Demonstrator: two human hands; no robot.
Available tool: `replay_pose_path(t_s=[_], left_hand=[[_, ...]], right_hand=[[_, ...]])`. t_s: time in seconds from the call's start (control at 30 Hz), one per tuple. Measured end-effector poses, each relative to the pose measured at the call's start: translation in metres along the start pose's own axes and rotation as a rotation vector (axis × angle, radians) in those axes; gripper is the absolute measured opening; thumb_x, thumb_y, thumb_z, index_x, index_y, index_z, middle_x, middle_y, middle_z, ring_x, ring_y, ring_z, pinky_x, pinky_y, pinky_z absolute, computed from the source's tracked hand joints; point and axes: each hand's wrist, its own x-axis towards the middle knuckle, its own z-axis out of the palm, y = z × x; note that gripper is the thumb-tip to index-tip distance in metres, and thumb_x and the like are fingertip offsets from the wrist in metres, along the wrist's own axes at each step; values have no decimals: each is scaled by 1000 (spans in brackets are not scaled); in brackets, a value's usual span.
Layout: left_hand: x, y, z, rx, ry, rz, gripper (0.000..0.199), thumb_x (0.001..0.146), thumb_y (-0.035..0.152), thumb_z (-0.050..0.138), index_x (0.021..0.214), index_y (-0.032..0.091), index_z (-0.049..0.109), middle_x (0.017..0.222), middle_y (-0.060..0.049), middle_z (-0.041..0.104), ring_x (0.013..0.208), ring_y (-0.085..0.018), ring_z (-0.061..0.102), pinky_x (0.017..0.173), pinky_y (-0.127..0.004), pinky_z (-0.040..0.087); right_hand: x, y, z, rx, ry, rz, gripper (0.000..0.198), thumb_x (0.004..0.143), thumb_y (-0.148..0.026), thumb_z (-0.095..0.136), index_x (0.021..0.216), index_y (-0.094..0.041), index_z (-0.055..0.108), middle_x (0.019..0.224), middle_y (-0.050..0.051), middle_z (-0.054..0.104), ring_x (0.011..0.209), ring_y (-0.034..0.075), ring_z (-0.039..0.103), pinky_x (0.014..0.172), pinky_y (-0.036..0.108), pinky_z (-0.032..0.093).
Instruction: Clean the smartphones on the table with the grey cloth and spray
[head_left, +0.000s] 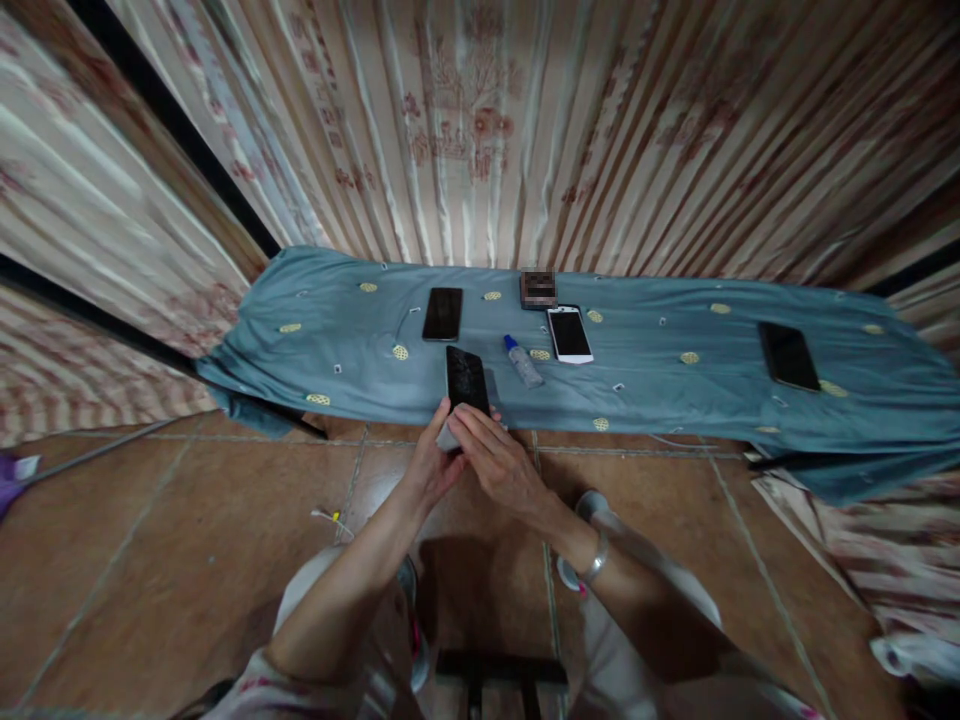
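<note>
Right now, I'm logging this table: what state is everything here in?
Held phone: tilted, face dark
Left phone: flat, dark
White phone: flat, screen dark
Far-right phone: flat, dark
Bottle: capped, on its side
Dark box: pixelated, unclear
Tablecloth: draped, wrinkled
Curtain: hanging in folds
Left hand: grip closed on held phone
Right hand: over held phone's lower end

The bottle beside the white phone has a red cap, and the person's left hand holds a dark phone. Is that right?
Not quite: the head view shows a blue cap on the bottle beside the white phone. The left hand does hold a dark phone.
</note>
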Motion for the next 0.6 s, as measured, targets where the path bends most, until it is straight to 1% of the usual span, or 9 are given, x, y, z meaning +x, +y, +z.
replay_pose_path(t_s=[0.07, 0.13, 0.23, 0.37, 0.5, 0.6], left_hand=[[0, 3, 1, -8, 18, -31, 47, 99, 40, 36, 89, 9, 71, 79, -10, 73, 78, -16, 71, 73, -23, 55], [1, 6, 1, -39, 39, -12, 48, 99, 38, 35, 94, 7, 71, 78, -10, 73, 71, -15, 69, 67, -22, 55], [2, 9, 1, -84, 40, 49, 42, 99, 35, 37, 103, 8, 69, 83, -9, 74, 71, -14, 69, 68, -22, 55], [3, 13, -1, -71, 59, 47, 45, 100, 34, 34, 103, 7, 69, 82, -9, 75, 73, -14, 70, 68, -23, 55], [6, 15, -8, -72, 91, 90, 35, 96, 35, 44, 101, 10, 69, 81, -6, 75, 71, -14, 69, 68, -23, 55], [9, 13, -15, -37, 60, 104, 28, 91, 36, 53, 96, 14, 70, 84, -4, 75, 71, -13, 68, 69, -23, 54]], right_hand=[[-1, 2, -1, -23, -25, 15, 56, 97, -7, 33, 152, -13, 28, 147, 15, 48, 143, 22, 36, 117, 43, 38], [-3, 4, -2, -31, -40, 32, 54, 98, -8, 33, 152, -14, 30, 147, 14, 49, 143, 22, 36, 117, 44, 38], [-5, 8, -2, -24, -48, 51, 53, 98, -10, 34, 151, -16, 32, 147, 13, 49, 143, 22, 35, 117, 45, 37], [-7, 10, -1, -23, -71, 46, 51, 98, -9, 33, 149, -12, 36, 147, 15, 48, 145, 23, 32, 117, 45, 37], [-6, 9, -1, 3, -72, 63, 50, 99, -9, 32, 149, -12, 36, 148, 15, 47, 146, 22, 29, 117, 46, 37], [-2, 8, -2, 18, -50, 125, 49, 100, -15, 33, 148, -13, 37, 147, 15, 48, 146, 23, 29, 116, 48, 38]])
